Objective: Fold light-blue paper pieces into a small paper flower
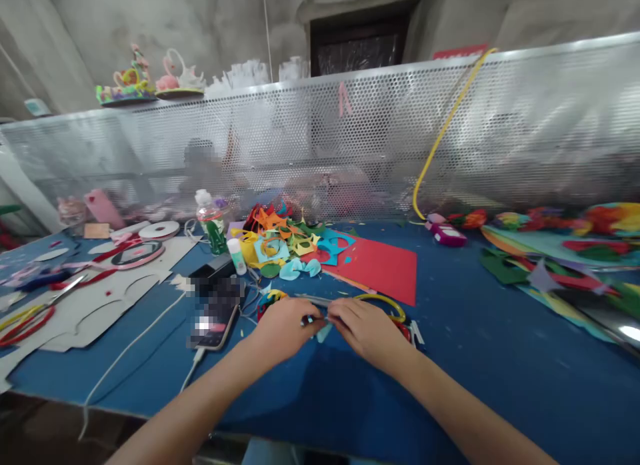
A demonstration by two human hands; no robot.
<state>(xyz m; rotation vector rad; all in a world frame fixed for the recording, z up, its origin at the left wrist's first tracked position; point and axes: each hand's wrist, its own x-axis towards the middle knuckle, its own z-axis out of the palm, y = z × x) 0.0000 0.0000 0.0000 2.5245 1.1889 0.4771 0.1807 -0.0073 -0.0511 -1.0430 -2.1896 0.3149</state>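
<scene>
My left hand and my right hand meet over the blue table, fingers pinched together. Between them is a small light blue cut piece, held by both hands; its shape is mostly hidden. A thin grey tool or strip lies just behind my fingers. Scissors with yellow and red handles lie beside my right hand.
A red sheet and a pile of coloured cut-outs lie behind my hands. A phone on a white cable, a glue stick and a bottle are to the left. White cardboard far left; coloured sheets right; perforated metal screen behind.
</scene>
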